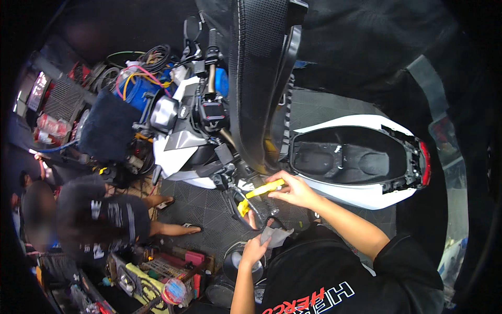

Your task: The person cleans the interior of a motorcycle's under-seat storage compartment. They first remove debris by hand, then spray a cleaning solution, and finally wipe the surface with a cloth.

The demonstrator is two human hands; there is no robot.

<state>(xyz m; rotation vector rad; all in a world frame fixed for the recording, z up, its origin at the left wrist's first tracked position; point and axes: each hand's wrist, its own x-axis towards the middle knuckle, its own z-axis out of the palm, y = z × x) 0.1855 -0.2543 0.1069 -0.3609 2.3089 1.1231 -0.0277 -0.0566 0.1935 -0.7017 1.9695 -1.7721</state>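
My right hand (293, 190) grips a slim yellow plastic tool (265, 189), held level just over the scooter's side mirror (242, 210). What kind of tool it is cannot be told. Its yellow shape and part of a hand show in the mirror glass. Lower down, my left hand (255, 248) pinches a limp grey sheet (277, 236), of paper or cloth, close to my body. Both hands are beside a white motor scooter (176, 157). Its black textured seat (255, 78) stands raised, and the under-seat compartment (353, 161) lies open to the right.
A person (102, 216) in dark clothing bends down at the left. A rack of tools and boxes (160, 271) is at lower left. Blue drums (139, 94), hoses and a dark cushion-like pad (108, 125) crowd the upper left. Black tiled flooring (188, 216) shows between.
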